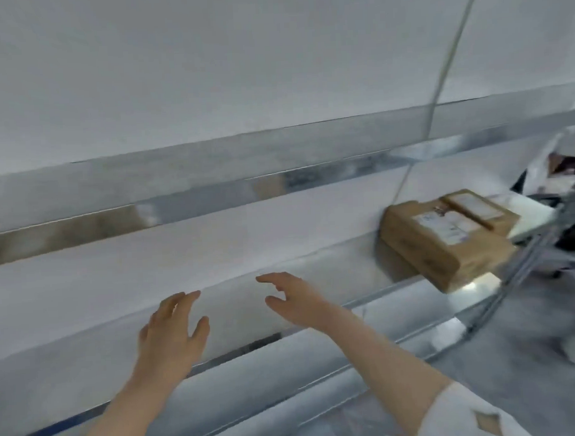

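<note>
From the head view, we reach both arms out over the metal shelf (pixel 234 319). Our left hand (pixel 172 331) hovers with fingers straight and close together, holding nothing. Our right hand (pixel 293 300) is spread wider, thumb apart from the fingers, also empty. Well to the right on the same shelf lies a brown parcel (pixel 439 247), with a smaller parcel (pixel 480 209) on it.
</note>
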`<action>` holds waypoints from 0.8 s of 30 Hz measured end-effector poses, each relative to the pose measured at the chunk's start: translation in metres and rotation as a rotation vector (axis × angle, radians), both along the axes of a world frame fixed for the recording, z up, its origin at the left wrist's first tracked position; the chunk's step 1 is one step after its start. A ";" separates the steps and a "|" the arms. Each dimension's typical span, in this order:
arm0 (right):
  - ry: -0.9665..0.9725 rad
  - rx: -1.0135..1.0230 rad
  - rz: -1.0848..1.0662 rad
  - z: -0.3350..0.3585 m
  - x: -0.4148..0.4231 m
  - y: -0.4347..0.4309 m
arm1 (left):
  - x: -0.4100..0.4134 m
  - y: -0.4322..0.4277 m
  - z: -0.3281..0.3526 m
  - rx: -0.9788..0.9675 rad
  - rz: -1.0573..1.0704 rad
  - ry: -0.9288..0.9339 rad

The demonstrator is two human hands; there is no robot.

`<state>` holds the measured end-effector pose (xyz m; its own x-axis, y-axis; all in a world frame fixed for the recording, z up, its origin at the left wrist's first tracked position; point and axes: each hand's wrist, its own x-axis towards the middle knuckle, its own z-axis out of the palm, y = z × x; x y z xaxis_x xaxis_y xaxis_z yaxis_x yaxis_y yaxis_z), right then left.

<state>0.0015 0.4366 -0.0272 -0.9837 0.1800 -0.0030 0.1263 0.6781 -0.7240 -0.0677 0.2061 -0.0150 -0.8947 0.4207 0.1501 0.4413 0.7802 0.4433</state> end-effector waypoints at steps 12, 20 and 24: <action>0.014 0.180 -0.429 -0.012 0.155 0.316 | 0.099 0.327 -0.022 -0.063 -0.420 -0.065; -0.062 0.139 -0.282 -0.039 0.139 0.455 | 0.116 0.473 -0.057 0.055 -0.365 -0.207; -0.063 0.146 -0.155 -0.056 0.115 0.467 | 0.104 0.505 -0.064 0.140 -0.382 -0.222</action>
